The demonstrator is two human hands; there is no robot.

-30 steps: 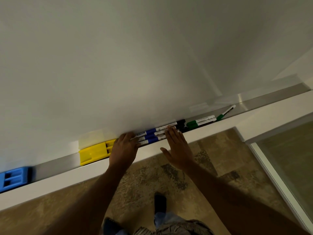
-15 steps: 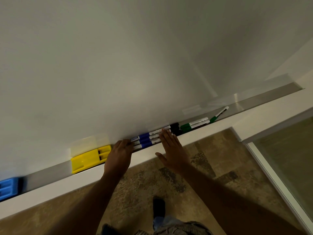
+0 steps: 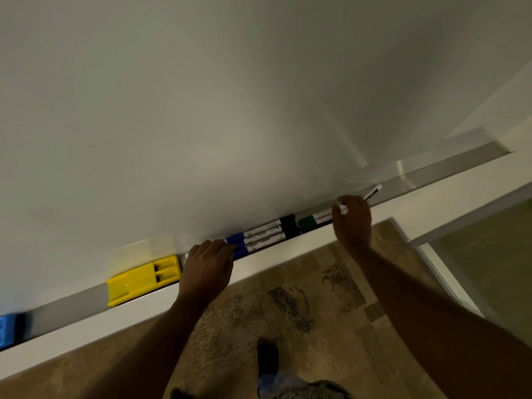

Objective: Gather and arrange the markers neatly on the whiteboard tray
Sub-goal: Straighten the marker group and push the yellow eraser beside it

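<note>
Three blue-capped markers point(image 3: 260, 234) lie side by side in the metal whiteboard tray point(image 3: 431, 174), with black ends point(image 3: 288, 223) to their right. My left hand point(image 3: 208, 264) rests with curled fingers against their blue caps. Two green-capped markers point(image 3: 313, 220) lie further right, and my right hand point(image 3: 352, 218) covers their right ends, fingers curled over them. One more marker point(image 3: 373, 192) sticks out beyond that hand, tilted against the board.
A yellow eraser block point(image 3: 144, 279) sits in the tray left of my left hand, and a blue one point(image 3: 7, 331) at the far left. The whiteboard point(image 3: 230, 110) rises above. Patterned floor and my shoe point(image 3: 267, 357) are below.
My right hand has left the blue markers and moved right onto the green ones. My left hand stays at the blue caps.
</note>
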